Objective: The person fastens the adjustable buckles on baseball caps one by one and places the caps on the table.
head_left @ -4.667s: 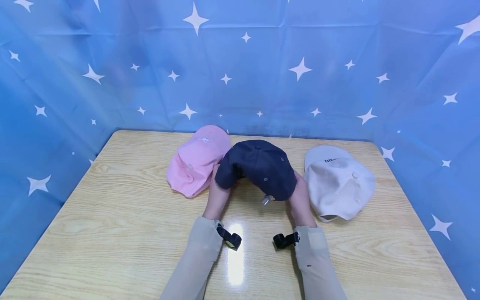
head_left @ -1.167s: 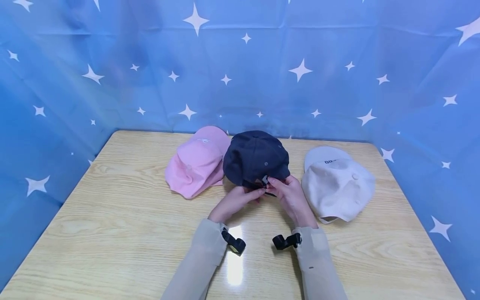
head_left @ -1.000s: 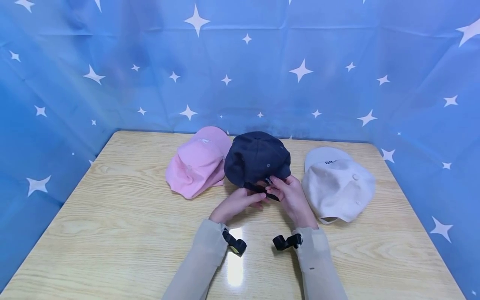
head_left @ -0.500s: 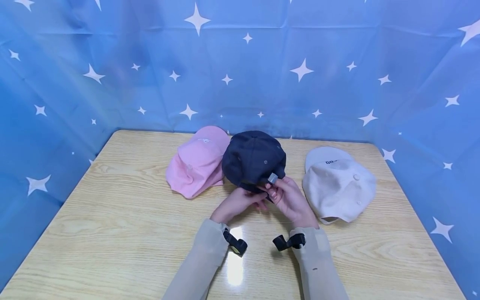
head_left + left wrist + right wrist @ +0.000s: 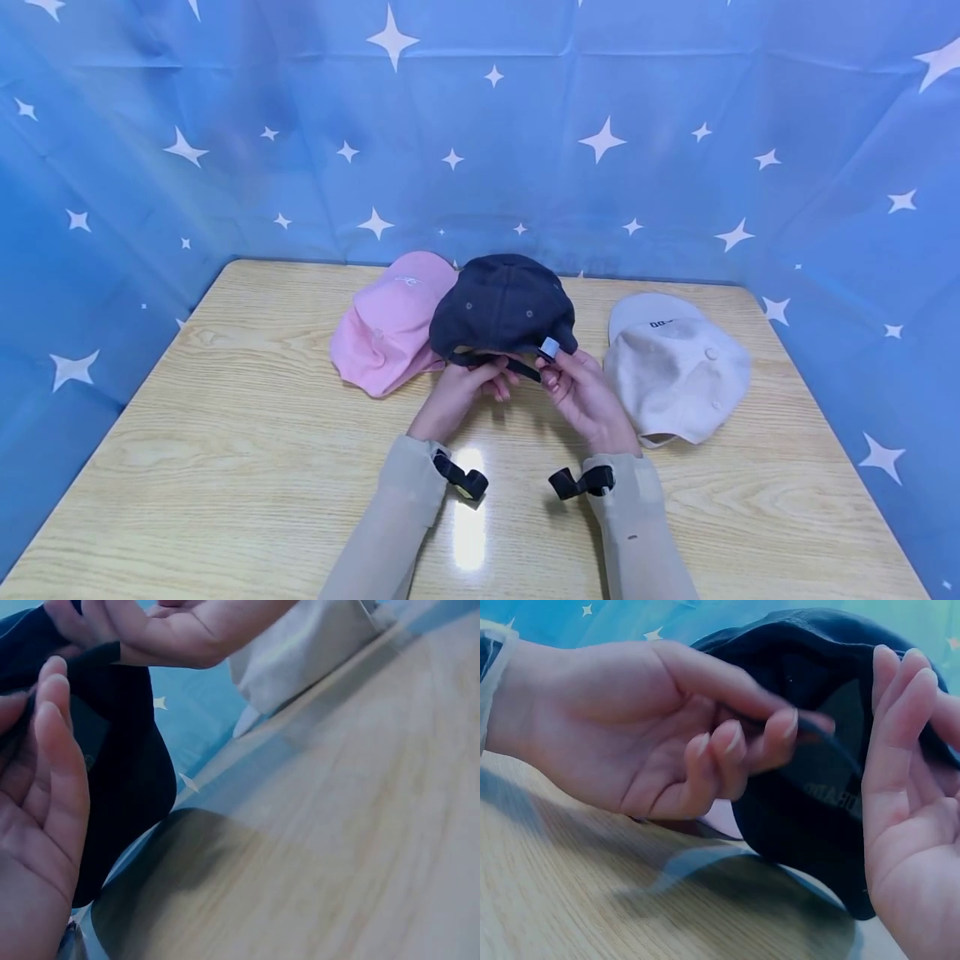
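Observation:
A navy baseball cap [image 5: 502, 304] is held up in both hands, its back opening toward me. My left hand [image 5: 453, 400] pinches the cap's dark back strap [image 5: 522, 367] between thumb and fingers. My right hand [image 5: 591, 402] pinches the back edge by the silvery buckle [image 5: 550, 347], thumb on it. In the right wrist view, the cap's dark inside [image 5: 802, 817] shows between the hands, with faint lettering. The strap [image 5: 94, 658] reaches toward the right hand [image 5: 187, 634] in the left wrist view.
A pink cap [image 5: 393, 325] lies at the left, partly behind the navy one. On the right lies a pale grey cap [image 5: 678, 367] with dark lettering on its brim. The wooden table [image 5: 225, 467] ends at a blue star-patterned curtain [image 5: 480, 192].
From gripping the navy cap's sides, both hands have moved to its back strap and buckle. Lately the left hand shifts left, the cap turns, and its back opening spreads wider into view.

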### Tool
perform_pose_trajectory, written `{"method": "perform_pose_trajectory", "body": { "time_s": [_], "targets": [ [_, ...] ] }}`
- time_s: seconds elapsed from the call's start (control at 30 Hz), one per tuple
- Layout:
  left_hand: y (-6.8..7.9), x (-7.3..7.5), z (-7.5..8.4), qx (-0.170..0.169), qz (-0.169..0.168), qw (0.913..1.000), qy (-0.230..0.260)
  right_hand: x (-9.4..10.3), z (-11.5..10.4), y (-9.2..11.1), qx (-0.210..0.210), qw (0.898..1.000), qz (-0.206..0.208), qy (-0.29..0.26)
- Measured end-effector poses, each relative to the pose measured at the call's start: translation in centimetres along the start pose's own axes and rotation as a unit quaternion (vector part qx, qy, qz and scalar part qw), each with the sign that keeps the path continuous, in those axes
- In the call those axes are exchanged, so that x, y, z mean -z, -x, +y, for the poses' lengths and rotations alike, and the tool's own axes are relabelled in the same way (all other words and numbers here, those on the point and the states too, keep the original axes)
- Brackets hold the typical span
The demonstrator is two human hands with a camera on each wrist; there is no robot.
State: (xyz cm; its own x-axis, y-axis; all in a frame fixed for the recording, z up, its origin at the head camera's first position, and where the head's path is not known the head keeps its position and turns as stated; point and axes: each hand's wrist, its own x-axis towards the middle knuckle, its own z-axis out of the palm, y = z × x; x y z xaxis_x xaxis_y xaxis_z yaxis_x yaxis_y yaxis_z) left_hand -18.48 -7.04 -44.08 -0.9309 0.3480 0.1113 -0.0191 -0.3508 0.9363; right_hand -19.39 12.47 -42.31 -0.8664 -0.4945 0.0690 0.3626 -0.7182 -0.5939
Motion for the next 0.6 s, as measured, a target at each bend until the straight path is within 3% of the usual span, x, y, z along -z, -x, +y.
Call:
{"method": "perform_pose_trajectory", "body": {
  "time_s": [0.3, 0.47, 0.6],
  "targets": [
    [-0.06, 0.19, 0.14, -0.065, -0.008, 0.9924, 0.104, -0.38, 0.06, -0.10, 0.010, 0.999, -0.002, 0.047],
    [-0.12, 0.38, 0.24, -0.074, -0.009, 0.9884, 0.132, -0.63, 0.33, -0.26, 0.008, 0.997, 0.010, 0.073],
    [-0.18, 0.34, 0.20, -0.073, -0.009, 0.9876, 0.139, -0.83, 0.37, -0.22, 0.005, 0.995, 0.049, 0.082]
  ]
}}
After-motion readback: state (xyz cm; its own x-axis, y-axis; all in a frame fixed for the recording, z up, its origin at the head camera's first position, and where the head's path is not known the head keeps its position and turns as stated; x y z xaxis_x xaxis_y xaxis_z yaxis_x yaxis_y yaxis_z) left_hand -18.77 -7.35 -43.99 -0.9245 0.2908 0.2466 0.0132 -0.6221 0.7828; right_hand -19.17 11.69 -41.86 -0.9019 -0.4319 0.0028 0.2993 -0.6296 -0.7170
